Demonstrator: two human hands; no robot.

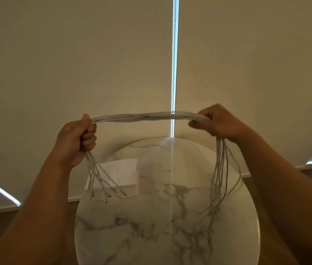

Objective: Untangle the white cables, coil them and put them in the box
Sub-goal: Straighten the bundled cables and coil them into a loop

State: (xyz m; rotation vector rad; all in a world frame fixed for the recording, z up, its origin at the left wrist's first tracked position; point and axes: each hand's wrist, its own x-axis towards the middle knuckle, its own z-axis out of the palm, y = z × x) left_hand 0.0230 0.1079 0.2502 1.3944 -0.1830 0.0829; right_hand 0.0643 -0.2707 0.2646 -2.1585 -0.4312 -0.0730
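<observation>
While the bundle of white cables [147, 116] is stretched level between them, both hands are raised above the table [151, 236], one at each end of the span. The left hand [77, 138] is clenched in a fist round the cables, thumb on top and fingers curled under. The right hand [218, 121] grips them as well, with its fingers wrapped over the strands and the knuckles turned toward the wall.

From each fist the loose ends fall in a separate tassel, so there are two hanging bunches. On the left I can pick out roughly half a dozen plug tips fanned out, though the strands lie too close together for an exact count. The right bunch hangs longer and tighter, and its strands cannot be counted. Whether its lowest tips touch the table I cannot tell.

There is one table, round with a white top veined in grey. One box [117, 175] stands on its far left part, pale with a pinkish side, and the left tassel dangles in front of it. None of the cables is in the box.

Behind the table, two cream blinds [75, 54] cover the wall, with a bright slit between them and one bead chain [174, 73] hanging down it.
</observation>
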